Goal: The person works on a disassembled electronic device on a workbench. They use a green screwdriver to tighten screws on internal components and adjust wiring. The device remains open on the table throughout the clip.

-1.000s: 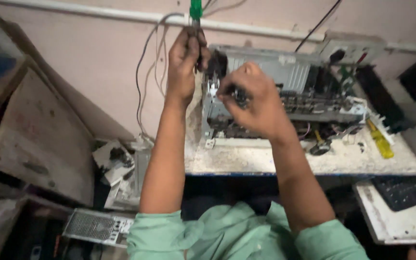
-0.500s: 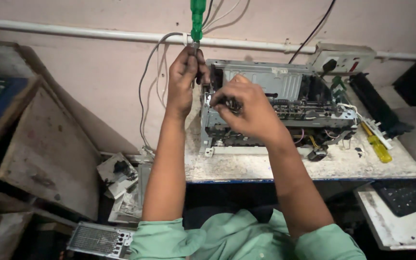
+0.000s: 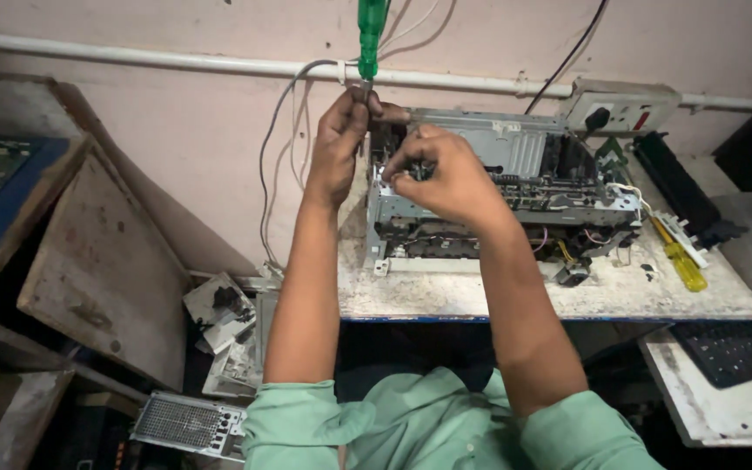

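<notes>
Screwdriver point(image 3: 370, 39), green-handled, standing upright at the top left corner of the stripped printer chassis point(image 3: 498, 187) on the worktop point(image 3: 620, 296); left hand point(image 3: 339, 144) clamped on its shaft, nearer; right hand point(image 3: 450, 178) just beside, fingers pinched on a small part, too small to identify.

glossy green plastic screwdriver handle point(image 3: 371, 35), dull bare-metal printer chassis point(image 3: 498, 187), rough worn benchtop point(image 3: 620, 296).

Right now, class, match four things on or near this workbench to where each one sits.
Things:
1. green screwdriver
2. yellow screwdriver
3. keyboard
4. wall socket

Places:
A. on the wall, behind the metal chassis
B. lower shelf, right
C. held upright in the left hand
D. lying on the bench, right of the chassis

Pairs: 1-C, 2-D, 3-B, 4-A
</notes>
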